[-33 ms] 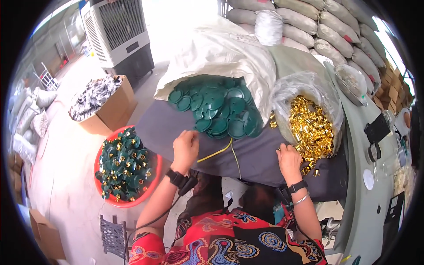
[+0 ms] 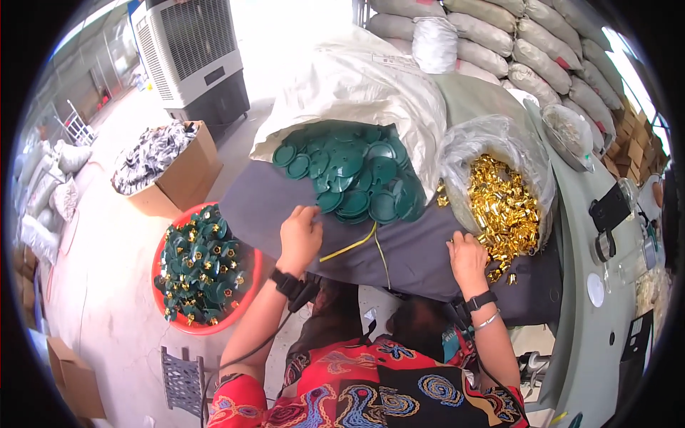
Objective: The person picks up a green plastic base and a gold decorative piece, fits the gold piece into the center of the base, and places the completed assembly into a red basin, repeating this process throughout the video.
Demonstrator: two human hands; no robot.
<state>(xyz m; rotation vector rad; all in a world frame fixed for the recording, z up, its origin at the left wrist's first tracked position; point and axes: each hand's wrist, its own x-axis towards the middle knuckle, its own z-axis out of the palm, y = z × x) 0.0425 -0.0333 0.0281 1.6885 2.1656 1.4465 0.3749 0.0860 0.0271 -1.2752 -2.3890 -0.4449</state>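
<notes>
My left hand (image 2: 301, 237) hovers at or rests on the dark grey cloth (image 2: 253, 203), its fingers curled in; whatever is between them is hidden. Just beyond it, a heap of green plastic discs (image 2: 349, 171) spills from the mouth of a large white woven sack (image 2: 389, 93). On the cloth's right side is my right hand (image 2: 468, 262), its fingers loosely bent and a little apart, with nothing visible in them. Right beside it, small shiny gold pieces (image 2: 503, 207) pour out of a clear plastic bag (image 2: 457, 146). A yellow tie strip (image 2: 346, 247) lies between the hands.
A red basin (image 2: 158, 282) of green discs with gold pieces attached stands on the floor at left. Behind it are a cardboard box (image 2: 193, 175) of grey pieces and an air cooler (image 2: 189, 57). A green table (image 2: 581, 235) curves along the right; stacked sacks (image 2: 492, 36) fill the back.
</notes>
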